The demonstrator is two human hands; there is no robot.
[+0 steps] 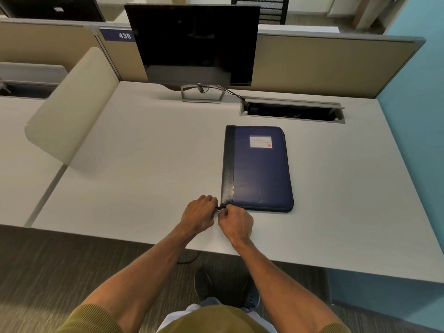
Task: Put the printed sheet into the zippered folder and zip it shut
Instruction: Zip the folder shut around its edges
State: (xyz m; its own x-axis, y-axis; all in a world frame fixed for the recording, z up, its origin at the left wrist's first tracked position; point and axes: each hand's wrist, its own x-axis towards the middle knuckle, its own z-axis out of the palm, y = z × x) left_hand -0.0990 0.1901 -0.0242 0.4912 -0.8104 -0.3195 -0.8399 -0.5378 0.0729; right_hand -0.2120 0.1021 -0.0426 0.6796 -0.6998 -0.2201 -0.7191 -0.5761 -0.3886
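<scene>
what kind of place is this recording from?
Most likely an open-plan office workstation. A dark monitor stands on a pale desk, fabric divider panels fence it off, and a plate numbered 438 marks the spot. Both hands work at the corner of a blue zippered folder.

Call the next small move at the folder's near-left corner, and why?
Probably let go of the pull and lift both hands away. The blue zippered folder lies flat and closed on the desk, no sheet shows outside it, and the left hand and right hand pinch the zipper pull at the near-left corner by the spine, seemingly the end of its run. A last tug first would confirm it is seated.
</scene>
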